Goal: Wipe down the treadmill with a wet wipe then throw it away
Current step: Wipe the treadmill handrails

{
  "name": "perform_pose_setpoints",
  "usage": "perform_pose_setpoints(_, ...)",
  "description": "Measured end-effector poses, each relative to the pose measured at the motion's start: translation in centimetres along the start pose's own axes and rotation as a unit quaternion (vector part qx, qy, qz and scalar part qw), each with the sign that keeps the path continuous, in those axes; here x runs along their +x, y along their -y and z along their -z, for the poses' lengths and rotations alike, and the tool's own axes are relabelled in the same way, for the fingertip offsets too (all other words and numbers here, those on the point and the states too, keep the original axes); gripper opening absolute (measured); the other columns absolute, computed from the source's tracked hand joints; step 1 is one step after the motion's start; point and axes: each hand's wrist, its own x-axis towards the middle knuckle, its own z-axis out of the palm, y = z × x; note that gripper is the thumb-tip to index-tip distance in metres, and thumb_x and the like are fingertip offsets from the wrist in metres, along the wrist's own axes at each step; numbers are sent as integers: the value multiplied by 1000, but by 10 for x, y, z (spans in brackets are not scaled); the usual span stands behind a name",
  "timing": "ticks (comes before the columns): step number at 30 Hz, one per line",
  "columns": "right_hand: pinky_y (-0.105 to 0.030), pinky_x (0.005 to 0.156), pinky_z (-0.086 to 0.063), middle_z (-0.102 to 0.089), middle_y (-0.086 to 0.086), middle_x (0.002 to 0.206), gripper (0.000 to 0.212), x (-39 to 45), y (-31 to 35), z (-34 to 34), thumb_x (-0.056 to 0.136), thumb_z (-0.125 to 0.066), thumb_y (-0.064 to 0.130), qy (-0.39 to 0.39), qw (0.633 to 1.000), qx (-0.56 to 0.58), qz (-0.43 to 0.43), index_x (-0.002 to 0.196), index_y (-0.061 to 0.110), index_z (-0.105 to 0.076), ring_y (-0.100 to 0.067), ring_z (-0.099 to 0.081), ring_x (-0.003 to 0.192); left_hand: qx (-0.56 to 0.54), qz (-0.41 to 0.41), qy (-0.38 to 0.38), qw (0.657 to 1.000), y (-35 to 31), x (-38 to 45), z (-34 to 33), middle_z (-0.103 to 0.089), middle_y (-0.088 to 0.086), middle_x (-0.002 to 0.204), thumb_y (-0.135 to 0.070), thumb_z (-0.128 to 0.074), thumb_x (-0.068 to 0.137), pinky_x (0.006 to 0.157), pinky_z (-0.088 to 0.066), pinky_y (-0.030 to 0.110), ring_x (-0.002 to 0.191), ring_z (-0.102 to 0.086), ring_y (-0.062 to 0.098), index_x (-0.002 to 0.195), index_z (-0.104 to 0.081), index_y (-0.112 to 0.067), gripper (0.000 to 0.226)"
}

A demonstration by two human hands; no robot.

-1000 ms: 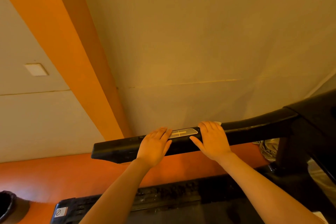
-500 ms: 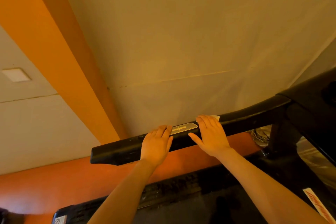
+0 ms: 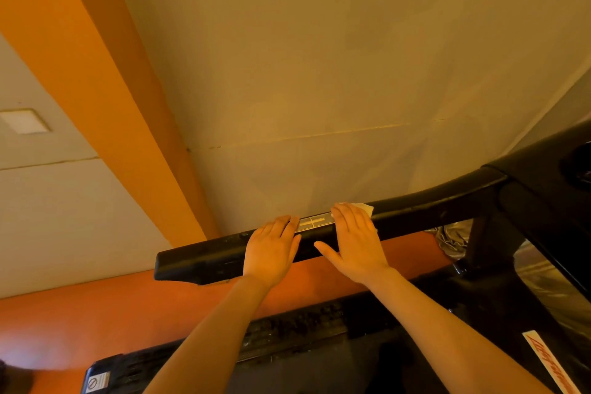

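Note:
The treadmill's black handrail [image 3: 204, 257] runs from lower left to the console at the right. My left hand [image 3: 271, 249] rests flat on the rail, fingers straight. My right hand [image 3: 355, 243] lies flat on the rail just to the right, pressing a white wet wipe [image 3: 366, 208] under its fingers; only a corner of the wipe shows past the fingertips. A silver sensor plate [image 3: 313, 221] on the rail shows between the two hands.
The black console [image 3: 550, 182] and its upright stand at the right. The treadmill deck [image 3: 287, 345] lies below my arms. A beige wall [image 3: 319, 73] is close behind the rail, with an orange floor [image 3: 80, 323] and a dark bin edge [image 3: 6, 374] at lower left.
Both hands stay on the rail around the sensor plate, the right one shifting slightly along it with the wipe. The view has swung right, showing more of the console.

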Motion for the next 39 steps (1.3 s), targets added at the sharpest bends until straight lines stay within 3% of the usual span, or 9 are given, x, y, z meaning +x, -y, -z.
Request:
perform_pose_setpoints(3,-41,114,-30,-48,-12,145,89,0,8,-2,93,-19,75,9,1000,6,4,142,5,-45,-27,-40,137,-1,-1,11,1000,-1,-1,2,-49,1,145,-41,-33,104,103,-41,32,129,-50,18,147,-40,-20,48)
perform_pose_setpoints(9,-35,115,-26,-42,-7,150,103,17,5,14,83,6,79,37,997,28,56,146,11,-40,-21,-36,139,-8,-8,27,1000,2,0,4,-35,-2,155,-42,-24,106,112,-30,29,139,-36,14,153,-26,-23,51)
perform_pose_setpoints(14,-33,117,-12,-31,-4,157,82,13,-21,20,95,-2,64,8,996,51,67,149,14,-37,-19,-25,146,-16,-2,34,999,1,3,7,-35,-2,155,-42,-24,106,114,-27,30,139,-36,14,152,-28,-25,49)
perform_pose_setpoints(18,-40,115,-22,-45,-10,148,66,11,-50,23,101,-17,49,-30,999,-6,17,139,8,-51,-26,-38,140,9,3,32,999,-9,8,9,-24,2,160,-42,-21,106,121,-7,35,147,-21,19,153,-24,-26,50)
perform_pose_setpoints(22,-44,113,-30,-53,-14,141,66,6,-67,18,99,-21,48,-23,999,-18,-38,136,5,-54,-29,-46,135,-50,-21,35,998,-42,20,14,-15,4,163,-42,-24,106,121,-10,34,149,-14,20,156,-15,-24,53)
perform_pose_setpoints(28,-44,105,-41,-64,-14,124,59,0,-72,13,100,-24,43,-55,998,27,-31,126,4,-61,-30,-58,119,-53,-65,51,995,-91,51,9,-13,6,163,-39,-27,107,120,-9,33,150,-11,21,156,-13,-20,55)
perform_pose_setpoints(36,-43,109,-36,-62,-11,126,59,1,-70,8,100,-23,44,-70,996,48,-38,127,6,-59,-27,-55,121,-3,-66,44,997,-88,48,-1,-25,6,160,-32,-39,105,118,-20,33,148,-23,22,155,-17,-19,56)
perform_pose_setpoints(39,-42,111,-35,-61,-10,127,59,1,-67,5,100,-23,46,-77,994,54,-51,128,8,-59,-26,-54,123,-2,-79,45,996,-75,40,-2,-19,3,162,-33,-29,107,118,-9,30,150,-15,20,156,-10,-20,54)
